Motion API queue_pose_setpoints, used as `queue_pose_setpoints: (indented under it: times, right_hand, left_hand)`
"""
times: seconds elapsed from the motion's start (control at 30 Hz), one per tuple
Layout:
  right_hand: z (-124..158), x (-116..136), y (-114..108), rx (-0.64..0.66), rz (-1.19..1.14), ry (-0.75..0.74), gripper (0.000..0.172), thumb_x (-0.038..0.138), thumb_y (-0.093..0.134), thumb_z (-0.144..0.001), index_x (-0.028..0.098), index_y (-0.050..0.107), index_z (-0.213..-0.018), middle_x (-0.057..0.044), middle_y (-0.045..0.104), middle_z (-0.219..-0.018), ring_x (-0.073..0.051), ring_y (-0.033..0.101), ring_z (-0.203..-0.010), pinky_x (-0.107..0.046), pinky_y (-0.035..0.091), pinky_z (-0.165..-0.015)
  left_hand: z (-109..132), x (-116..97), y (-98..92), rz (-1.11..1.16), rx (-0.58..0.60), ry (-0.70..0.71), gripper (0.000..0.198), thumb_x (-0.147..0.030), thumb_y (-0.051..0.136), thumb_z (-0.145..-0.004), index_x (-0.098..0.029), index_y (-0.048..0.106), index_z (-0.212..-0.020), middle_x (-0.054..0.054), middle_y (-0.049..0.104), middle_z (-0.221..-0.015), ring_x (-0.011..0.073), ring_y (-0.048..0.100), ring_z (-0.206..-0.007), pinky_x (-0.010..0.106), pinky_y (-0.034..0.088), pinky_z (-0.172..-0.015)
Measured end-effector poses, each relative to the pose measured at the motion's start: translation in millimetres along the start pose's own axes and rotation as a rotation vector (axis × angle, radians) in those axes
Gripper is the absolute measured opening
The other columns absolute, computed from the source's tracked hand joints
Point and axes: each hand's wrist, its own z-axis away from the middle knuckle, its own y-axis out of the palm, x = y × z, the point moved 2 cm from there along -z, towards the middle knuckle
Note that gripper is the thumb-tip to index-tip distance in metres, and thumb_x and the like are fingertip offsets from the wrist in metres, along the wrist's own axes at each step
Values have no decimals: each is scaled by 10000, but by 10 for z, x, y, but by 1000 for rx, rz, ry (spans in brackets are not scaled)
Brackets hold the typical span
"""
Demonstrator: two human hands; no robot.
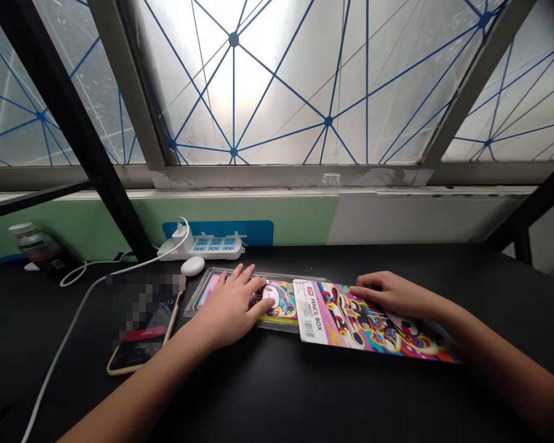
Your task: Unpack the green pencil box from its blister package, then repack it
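Observation:
A colourful pencil box [282, 301] with cartoon print lies in a clear plastic tray [268, 321] on the black desk. Spread over the box's left half is my left hand [235, 306], its fingers apart and resting on the surface. A bright printed card [351, 321] labelled "PENCIL BOX" overlaps the tray's right end and extends to the right. My right hand [392, 292] is closed at the card's far edge, with curled fingers touching it; its thumb is hidden.
A phone [141, 352] lies left of the tray, partly blurred out. Behind it are a small white rounded case [192, 266] and a power strip [216, 246] with a white cable [80, 314]. A bottle [37, 243] stands far left. Black frame bars [87, 141] rise on both sides.

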Motion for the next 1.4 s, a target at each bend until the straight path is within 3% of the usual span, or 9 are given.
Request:
queue_pose_setpoints:
  times: [0.1,0.2,0.37,0.6,1.17,1.4]
  right_hand:
    - [-6,-25,25,-9,-21,-6,443,653,541,-881,233,660,-802,-1,657,-746,-207,592,-705,-302,428,-624]
    - [-12,163,159,-138,-67,-57,423,638,540,-888,239,670,-947,-36,714,-926,-241,638,-849,-327,477,-731]
    - [-89,392,373,-237,-71,-57,444,642,499,-903,233,660,-967,-42,725,-907,-227,632,-782,-323,469,-676]
    - [-64,73,108,-55,-68,22,496,684,559,-843,248,754,-976,-29,762,-961,-264,676,-872,-306,473,-700]
    - [13,70,-47,-243,-26,-8,458,661,581,-843,257,750,-974,-46,733,-1063,-281,657,-1010,-353,485,-847]
    - [-24,109,141,-250,-92,19,471,677,568,-848,244,717,-962,-50,747,-1011,-270,663,-930,-347,498,-776]
  left_hand:
    - [12,-27,29,-39,-9,4,632,-643,346,-979,-243,527,-1433,124,282,-1630,375,167,-1517,633,184,-1171]
    - [12,-18,60,-61,-29,14,622,-629,339,-984,-235,530,-1426,135,293,-1625,382,170,-1515,631,190,-1169]
    - [3,8,91,-77,-44,32,609,-616,329,-991,-245,506,-1440,137,292,-1625,385,191,-1510,639,191,-1163]
    - [0,7,70,-89,-9,40,629,-634,297,-993,-284,445,-1494,112,269,-1637,364,169,-1519,630,192,-1169]
    - [-4,25,79,-72,-21,55,607,-631,305,-994,-310,464,-1484,113,295,-1628,367,195,-1513,642,192,-1161]
    - [-1,-2,109,-66,-57,46,577,-605,345,-995,-298,486,-1462,123,315,-1620,379,214,-1506,638,195,-1158]
